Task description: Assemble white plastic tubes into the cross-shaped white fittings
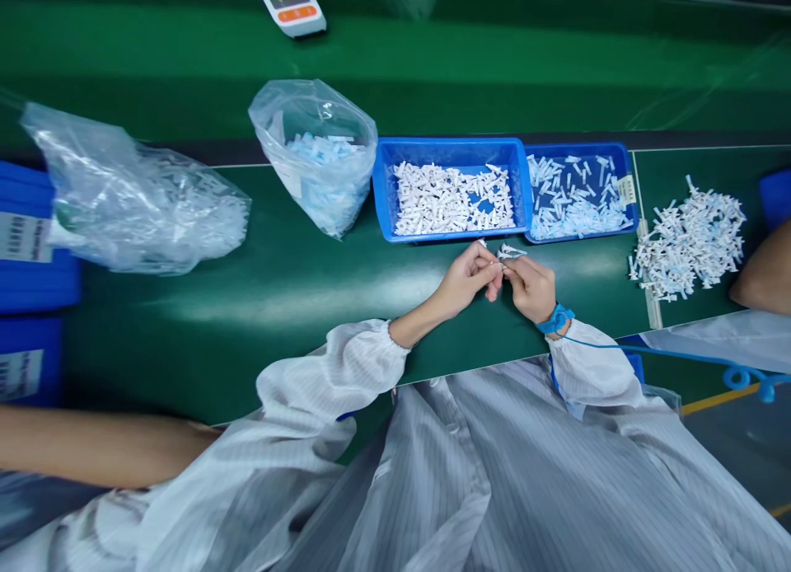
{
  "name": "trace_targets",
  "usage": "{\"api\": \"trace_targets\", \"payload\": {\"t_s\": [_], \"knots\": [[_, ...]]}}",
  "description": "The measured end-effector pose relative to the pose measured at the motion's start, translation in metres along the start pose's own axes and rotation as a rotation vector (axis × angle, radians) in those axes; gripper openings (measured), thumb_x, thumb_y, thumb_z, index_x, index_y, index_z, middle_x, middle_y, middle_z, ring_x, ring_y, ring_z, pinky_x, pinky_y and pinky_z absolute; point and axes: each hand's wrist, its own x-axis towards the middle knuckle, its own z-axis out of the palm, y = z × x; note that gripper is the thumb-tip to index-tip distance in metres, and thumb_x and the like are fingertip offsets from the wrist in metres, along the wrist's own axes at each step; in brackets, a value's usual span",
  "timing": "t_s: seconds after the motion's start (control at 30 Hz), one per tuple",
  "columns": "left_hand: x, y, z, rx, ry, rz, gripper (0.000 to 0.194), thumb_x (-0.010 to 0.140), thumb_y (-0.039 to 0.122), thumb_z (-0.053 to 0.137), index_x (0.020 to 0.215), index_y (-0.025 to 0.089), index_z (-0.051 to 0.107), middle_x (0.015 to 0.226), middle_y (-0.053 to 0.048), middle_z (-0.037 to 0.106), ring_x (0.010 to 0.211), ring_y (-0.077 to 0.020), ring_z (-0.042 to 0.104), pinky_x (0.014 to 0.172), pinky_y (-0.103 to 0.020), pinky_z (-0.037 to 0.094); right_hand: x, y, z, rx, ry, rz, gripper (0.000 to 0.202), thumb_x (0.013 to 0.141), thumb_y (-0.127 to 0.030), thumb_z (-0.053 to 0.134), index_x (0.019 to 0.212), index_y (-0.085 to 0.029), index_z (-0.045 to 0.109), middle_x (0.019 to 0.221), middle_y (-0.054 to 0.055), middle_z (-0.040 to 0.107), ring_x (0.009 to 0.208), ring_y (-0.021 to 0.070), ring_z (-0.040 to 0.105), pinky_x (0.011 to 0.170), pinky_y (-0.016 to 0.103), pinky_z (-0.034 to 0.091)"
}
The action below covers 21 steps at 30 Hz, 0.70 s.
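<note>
My left hand [468,280] and my right hand [531,287] meet over the green table [346,288], fingertips pinched close together. Whatever sits between the fingertips is too small to name. A few small white parts [510,251] lie just behind my right fingers. Beyond my hands stands a blue bin [386,218] of small white pieces. Touching its right side is a second blue bin [581,236] with pale blue and white pieces. A blue strap [558,318] with a cord circles my right wrist.
To the left are a clear bag of pale blue pieces [330,176] and a bag of white pieces [185,209]. A loose pile [692,238] lies at right. Blue crates [37,279] stand far left. Other people's arms [105,447] reach in at both sides. A white-orange device [292,3] lies behind.
</note>
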Motion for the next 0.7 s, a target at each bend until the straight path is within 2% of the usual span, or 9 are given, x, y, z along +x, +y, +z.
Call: {"api": "trace_targets", "payload": {"t_s": [0.13,0.23,0.33,0.43,0.57,0.63,0.7], "knots": [[0.002,0.001,-0.003,0.149,-0.008,0.036,0.044,0.087,0.061,0.058,0.085,0.021,0.039,0.064,0.006,0.059,0.045,-0.0076,0.056,0.048,-0.019,0.045,0.001,0.001,-0.001,0.005,0.004,0.014,0.029,0.101,-0.027,0.04,0.092,-0.02,0.066,0.079,0.007,0.069,0.074,0.0184,0.065,0.071,0.03,0.053],[0.001,0.003,-0.008,0.336,0.009,0.088,0.036,0.09,0.055,0.055,0.089,0.021,0.044,0.065,0.004,0.059,0.053,-0.01,0.059,0.055,-0.021,0.046,0.002,0.001,-0.001,0.013,0.007,0.01,0.027,0.101,-0.028,0.042,0.097,-0.019,0.068,0.084,0.008,0.071,0.08,0.0187,0.067,0.076,0.03,0.055],[-0.002,0.006,-0.012,0.548,0.066,0.163,0.025,0.09,0.044,0.058,0.09,0.02,0.051,0.073,0.0,0.062,0.068,-0.0137,0.061,0.071,-0.026,0.046,0.001,-0.001,-0.002,0.02,0.022,0.016,0.027,0.1,-0.028,0.044,0.109,-0.019,0.068,0.097,0.011,0.071,0.092,0.0203,0.068,0.085,0.033,0.056],[-0.003,0.006,-0.012,0.704,0.084,0.219,0.017,0.089,0.036,0.059,0.09,0.019,0.058,0.095,-0.008,0.067,0.092,-0.0206,0.061,0.09,-0.035,0.044,-0.002,-0.003,-0.005,0.007,0.062,0.04,0.029,0.099,-0.026,0.045,0.119,-0.021,0.066,0.11,0.013,0.068,0.104,0.0226,0.066,0.093,0.037,0.056],[-0.005,0.006,-0.012,1.083,0.064,0.362,0.027,0.095,0.031,0.05,0.114,0.017,0.063,0.129,-0.015,0.06,0.115,-0.0272,0.056,0.098,-0.043,0.043,-0.005,-0.001,-0.014,-0.085,0.101,-0.002,0.029,0.097,-0.023,0.048,0.12,-0.024,0.066,0.123,0.013,0.064,0.097,0.0221,0.066,0.089,0.041,0.057],[-0.007,0.005,-0.013,1.264,0.058,0.454,0.032,0.097,0.029,0.046,0.122,0.017,0.061,0.133,-0.017,0.057,0.118,-0.0284,0.055,0.097,-0.044,0.045,-0.005,0.002,-0.02,-0.113,0.087,-0.077,0.025,0.096,-0.025,0.053,0.116,-0.024,0.068,0.126,0.013,0.064,0.091,0.0212,0.066,0.085,0.041,0.057],[-0.009,0.004,-0.013,1.322,0.058,0.515,0.032,0.098,0.026,0.045,0.123,0.016,0.061,0.132,-0.018,0.058,0.12,-0.0288,0.056,0.096,-0.044,0.047,-0.003,0.006,-0.029,-0.117,0.076,-0.137,0.022,0.095,-0.026,0.056,0.113,-0.023,0.069,0.124,0.013,0.066,0.091,0.0214,0.066,0.084,0.041,0.057]]}}
